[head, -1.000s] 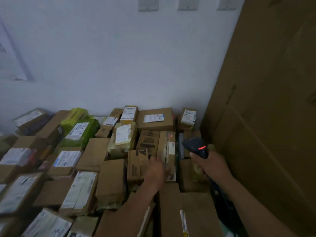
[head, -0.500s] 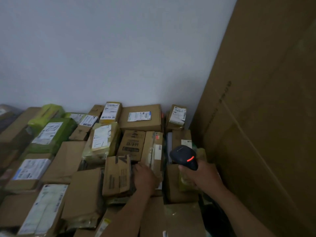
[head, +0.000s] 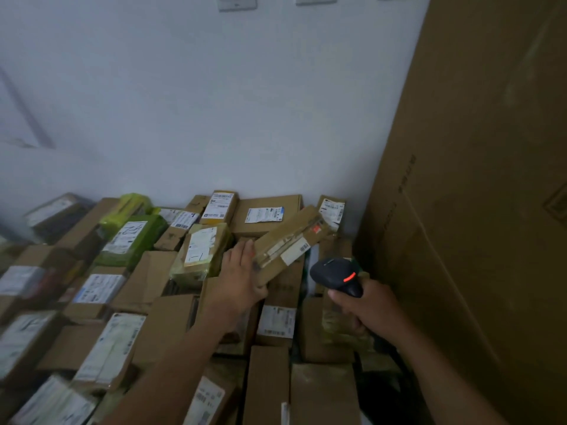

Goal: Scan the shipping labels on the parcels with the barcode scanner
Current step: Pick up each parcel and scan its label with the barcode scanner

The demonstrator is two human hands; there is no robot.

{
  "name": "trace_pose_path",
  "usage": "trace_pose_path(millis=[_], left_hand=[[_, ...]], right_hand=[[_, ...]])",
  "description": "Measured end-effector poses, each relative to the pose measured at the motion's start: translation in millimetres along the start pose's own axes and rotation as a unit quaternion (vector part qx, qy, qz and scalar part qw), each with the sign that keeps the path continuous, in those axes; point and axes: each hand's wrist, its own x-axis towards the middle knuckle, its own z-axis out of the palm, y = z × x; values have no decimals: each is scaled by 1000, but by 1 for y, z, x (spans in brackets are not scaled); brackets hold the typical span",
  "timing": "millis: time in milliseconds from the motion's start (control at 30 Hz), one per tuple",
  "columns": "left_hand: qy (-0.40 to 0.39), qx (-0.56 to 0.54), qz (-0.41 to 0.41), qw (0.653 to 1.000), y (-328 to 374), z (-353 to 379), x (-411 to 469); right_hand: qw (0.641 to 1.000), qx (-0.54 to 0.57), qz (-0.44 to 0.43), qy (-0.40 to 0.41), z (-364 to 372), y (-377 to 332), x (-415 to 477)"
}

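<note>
Left hand [head: 242,279] grips the lower end of a flat brown cardboard parcel [head: 288,237], fingers laid along its edge and thumb hooked round the corner, holding it tilted above the pile of parcels [head: 147,283] just left of the tall cardboard carton [head: 475,210]. Right hand [head: 369,314], nearer that carton, is wrapped round the handle of the black barcode scanner [head: 334,274], whose red light glows and whose head sits just below the parcel's white barcode label [head: 299,251].

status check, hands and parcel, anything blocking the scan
Left hand holds long cardboard parcel, tilted. Right hand grips barcode scanner, red light on. Nothing between scanner and parcel.
</note>
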Motion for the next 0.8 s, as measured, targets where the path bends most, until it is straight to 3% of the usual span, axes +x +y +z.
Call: trace_pose_path(millis=[333, 800], left_hand=[[-32, 59, 45, 997, -33, -26, -4], [-19, 45, 49, 998, -34, -18, 1]], right_hand=[[998, -10, -28, -52, -18, -14, -10], [997, -11, -9, -79, -19, -15, -7]])
